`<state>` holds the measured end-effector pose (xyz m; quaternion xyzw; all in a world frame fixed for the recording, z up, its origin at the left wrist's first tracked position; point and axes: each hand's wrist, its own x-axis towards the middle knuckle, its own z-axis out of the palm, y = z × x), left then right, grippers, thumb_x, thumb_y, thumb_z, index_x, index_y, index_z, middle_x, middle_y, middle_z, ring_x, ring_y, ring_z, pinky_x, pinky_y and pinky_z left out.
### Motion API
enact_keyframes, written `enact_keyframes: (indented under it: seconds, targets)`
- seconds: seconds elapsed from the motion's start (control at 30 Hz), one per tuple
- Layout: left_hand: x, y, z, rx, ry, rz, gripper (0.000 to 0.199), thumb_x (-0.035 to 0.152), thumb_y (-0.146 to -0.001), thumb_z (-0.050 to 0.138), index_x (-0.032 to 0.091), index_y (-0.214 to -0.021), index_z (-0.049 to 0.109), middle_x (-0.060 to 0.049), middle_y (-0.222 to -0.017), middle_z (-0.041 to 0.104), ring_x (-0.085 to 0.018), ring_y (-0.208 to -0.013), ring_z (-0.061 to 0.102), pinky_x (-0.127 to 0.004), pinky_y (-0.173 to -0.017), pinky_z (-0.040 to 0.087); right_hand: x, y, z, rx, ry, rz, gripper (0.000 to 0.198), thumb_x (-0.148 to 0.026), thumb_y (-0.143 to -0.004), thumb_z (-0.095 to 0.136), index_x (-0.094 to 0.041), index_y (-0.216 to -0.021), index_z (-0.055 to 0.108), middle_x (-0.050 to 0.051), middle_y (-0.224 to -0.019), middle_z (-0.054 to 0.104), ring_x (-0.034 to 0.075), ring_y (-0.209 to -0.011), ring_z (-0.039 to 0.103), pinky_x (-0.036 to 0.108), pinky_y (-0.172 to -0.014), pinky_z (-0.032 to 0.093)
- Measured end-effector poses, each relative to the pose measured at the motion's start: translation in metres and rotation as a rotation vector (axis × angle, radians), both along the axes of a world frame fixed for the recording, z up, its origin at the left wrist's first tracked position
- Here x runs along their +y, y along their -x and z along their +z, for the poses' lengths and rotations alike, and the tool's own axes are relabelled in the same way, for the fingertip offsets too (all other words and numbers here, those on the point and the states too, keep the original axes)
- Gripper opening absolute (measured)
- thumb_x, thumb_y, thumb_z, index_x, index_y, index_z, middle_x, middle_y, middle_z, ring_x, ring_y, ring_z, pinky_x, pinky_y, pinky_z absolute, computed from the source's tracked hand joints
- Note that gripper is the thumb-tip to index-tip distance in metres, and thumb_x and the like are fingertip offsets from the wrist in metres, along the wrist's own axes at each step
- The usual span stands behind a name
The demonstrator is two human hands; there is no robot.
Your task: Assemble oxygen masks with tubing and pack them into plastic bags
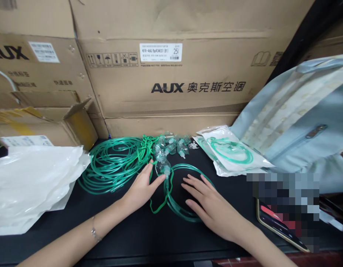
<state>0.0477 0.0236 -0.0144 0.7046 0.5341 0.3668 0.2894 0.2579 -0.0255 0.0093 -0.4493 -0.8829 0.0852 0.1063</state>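
Note:
A clear oxygen mask [162, 167] lies on the black table, joined to a loose coil of green tubing [185, 165]. Its green elastic strap [158, 210] loops toward me. My left hand [142, 187] is beside the mask's left edge, thumb and forefinger apart; whether they touch the mask or strap I cannot tell. My right hand [212, 207] is spread over the right side of the coil, fingers apart, hiding part of the tubing. Left of the mask lies a big bundle of green tubing [113, 163] with a heap of green straps [147, 148]. Several more clear masks [174, 144] are grouped behind.
White plastic bags [35, 181] are stacked at left. Packaged mask sets [232, 150] lie at right, before a light-blue backpack [305, 118]. A phone [279, 226] rests near the front right. Cardboard cartons [171, 100] wall off the back. Small clear pieces [193, 145] lie beside the masks.

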Motion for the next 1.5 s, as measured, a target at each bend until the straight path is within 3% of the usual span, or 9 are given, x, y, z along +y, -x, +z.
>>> enact_keyframes:
  seconds: [0.13,0.27,0.4,0.7,1.27,1.5]
  targets:
    - [-0.017,0.033,-0.001,0.183,-0.081,-0.064,0.053,0.043,-0.085,0.041,0.019,-0.132,0.036,-0.008,-0.138,0.038,-0.022,-0.127,0.035,-0.039,-0.104,0.031,0.006,-0.013,0.007,-0.001,0.039,0.06,0.045,-0.041,-0.09,0.033,-0.021,-0.13,0.042,0.006,-0.136,0.041,0.022,-0.131,0.025,0.049,-0.109,0.016]
    - [-0.031,0.06,0.005,0.479,-0.162,-0.29,0.041,0.036,-0.088,0.038,0.023,-0.126,0.045,-0.004,-0.134,0.045,-0.021,-0.124,0.04,-0.038,-0.103,0.035,0.007,-0.021,0.003,-0.011,0.052,0.103,0.047,-0.04,-0.09,0.034,-0.025,-0.135,0.033,0.002,-0.141,0.033,0.021,-0.133,0.02,0.049,-0.109,0.011]
    - [-0.035,0.071,0.006,0.655,-0.218,-0.365,0.04,0.032,-0.09,0.035,0.021,-0.127,0.044,-0.004,-0.138,0.039,-0.02,-0.127,0.034,-0.04,-0.106,0.028,0.007,-0.022,-0.008,-0.05,0.066,0.102,0.047,-0.04,-0.091,0.032,-0.028,-0.136,0.029,0.001,-0.144,0.027,0.021,-0.134,0.018,0.049,-0.109,0.012]
    - [-0.034,0.068,-0.001,0.662,-0.244,-0.395,0.048,0.031,-0.09,0.036,0.028,-0.137,0.025,-0.003,-0.143,0.03,-0.018,-0.13,0.028,-0.043,-0.108,0.022,0.005,-0.018,-0.014,-0.066,0.042,0.089,0.045,-0.037,-0.092,0.03,-0.028,-0.136,0.029,0.001,-0.144,0.026,0.021,-0.134,0.017,0.047,-0.108,0.018]
    - [-0.034,0.067,0.001,0.634,-0.211,-0.376,0.044,0.033,-0.09,0.035,0.026,-0.134,0.033,-0.004,-0.141,0.033,-0.018,-0.129,0.031,-0.043,-0.108,0.021,0.007,-0.018,-0.015,-0.111,0.035,0.089,0.045,-0.038,-0.092,0.028,-0.027,-0.137,0.028,0.001,-0.145,0.025,0.022,-0.134,0.015,0.048,-0.107,0.019]
    - [-0.033,0.064,0.0,0.656,-0.284,-0.365,0.043,0.03,-0.089,0.038,0.021,-0.131,0.04,-0.007,-0.137,0.04,-0.02,-0.126,0.036,-0.04,-0.106,0.028,0.012,-0.014,-0.011,-0.058,0.01,0.088,0.043,-0.038,-0.091,0.032,-0.027,-0.132,0.039,0.005,-0.139,0.036,0.025,-0.133,0.018,0.05,-0.104,0.025]
